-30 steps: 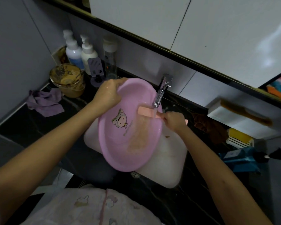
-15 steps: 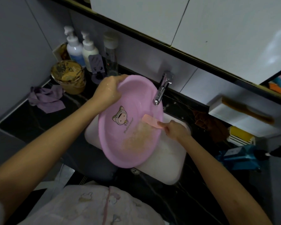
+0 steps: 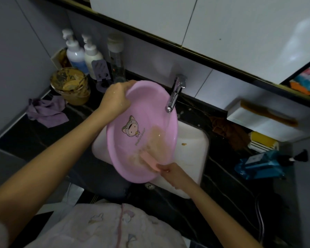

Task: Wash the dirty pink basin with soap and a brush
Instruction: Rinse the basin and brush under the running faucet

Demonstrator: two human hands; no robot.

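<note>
The pink basin (image 3: 141,111), with a cartoon animal print and a brown smear of dirt on its inner wall, is tilted over the white sink (image 3: 193,151). My left hand (image 3: 115,100) grips its upper left rim. My right hand (image 3: 172,173) holds a pink brush (image 3: 149,161) pressed against the dirty lower part of the basin's inside. The chrome tap (image 3: 174,94) stands above the basin's upper right rim; no water stream is visible.
Two pump bottles (image 3: 82,52), a clear bottle (image 3: 116,59) and a dirty tub (image 3: 71,85) stand at the back left, with a purple cloth (image 3: 47,111) nearby. A brown rag (image 3: 225,129), a white box (image 3: 261,122) and a blue packet (image 3: 259,164) lie on the right.
My right hand carried the brush from under the tap down across the smeared area to the basin's lower edge. The water stream seen earlier is gone. My left hand kept its grip.
</note>
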